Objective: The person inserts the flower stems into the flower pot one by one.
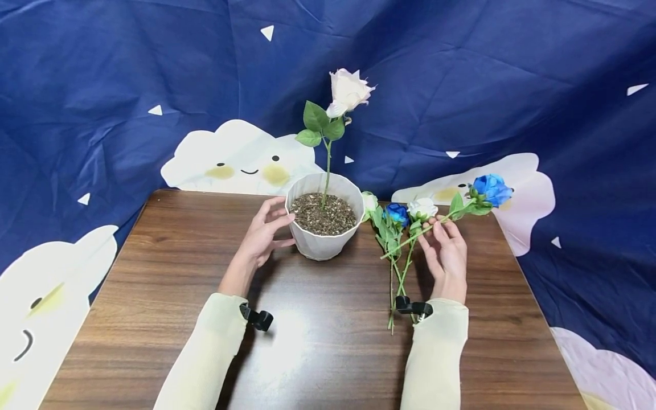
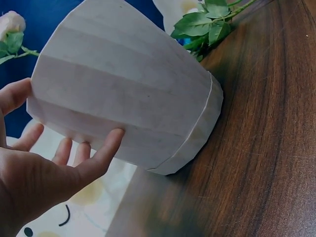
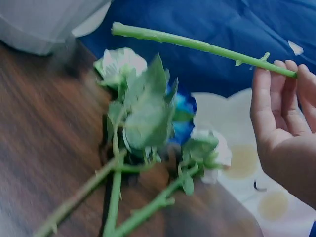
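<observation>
A white faceted flower pot point(image 1: 320, 245) filled with brown soil stands near the back of the table, and a pale pink rose point(image 1: 350, 91) rises upright from it. My left hand point(image 1: 261, 233) rests on the pot's left side, its fingers spread loosely against the wall, as the left wrist view also shows. Between thumb and fingertips, my right hand point(image 1: 447, 250) pinches the green stem point(image 3: 197, 45) of a blue rose point(image 1: 491, 191). That rose is held tilted above the table, bloom to the right and cut stem end towards the pot.
Right of the pot, on the table point(image 1: 318, 364), lie another blue rose point(image 1: 396, 214), a white rose point(image 1: 422, 208) and a greenish-white rose point(image 1: 369, 203), their stems crossing towards the front. A dark blue cloth point(image 1: 410, 68) with cloud prints hangs behind the table.
</observation>
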The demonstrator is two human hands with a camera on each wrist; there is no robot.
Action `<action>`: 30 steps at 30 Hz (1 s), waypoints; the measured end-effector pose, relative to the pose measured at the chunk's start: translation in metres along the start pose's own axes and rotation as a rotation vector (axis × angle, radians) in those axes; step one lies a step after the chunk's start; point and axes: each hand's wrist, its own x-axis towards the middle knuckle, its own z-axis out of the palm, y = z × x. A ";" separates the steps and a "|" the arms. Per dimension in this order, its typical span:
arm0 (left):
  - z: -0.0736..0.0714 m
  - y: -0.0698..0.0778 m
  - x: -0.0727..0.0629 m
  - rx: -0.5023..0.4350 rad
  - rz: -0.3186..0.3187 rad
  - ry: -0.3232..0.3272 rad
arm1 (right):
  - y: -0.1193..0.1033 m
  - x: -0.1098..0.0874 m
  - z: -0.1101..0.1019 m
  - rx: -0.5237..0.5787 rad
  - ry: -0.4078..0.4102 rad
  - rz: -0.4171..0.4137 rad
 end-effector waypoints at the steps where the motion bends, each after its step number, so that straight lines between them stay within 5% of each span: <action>1: 0.000 0.000 0.000 0.001 0.001 -0.001 | 0.001 0.001 0.004 0.020 -0.014 -0.011; 16: -0.002 0.001 0.002 0.006 -0.008 -0.006 | 0.006 0.010 0.052 0.006 -0.093 -0.073; 30: -0.001 0.000 0.003 -0.004 -0.012 -0.007 | 0.005 0.014 0.095 -0.049 -0.025 -0.120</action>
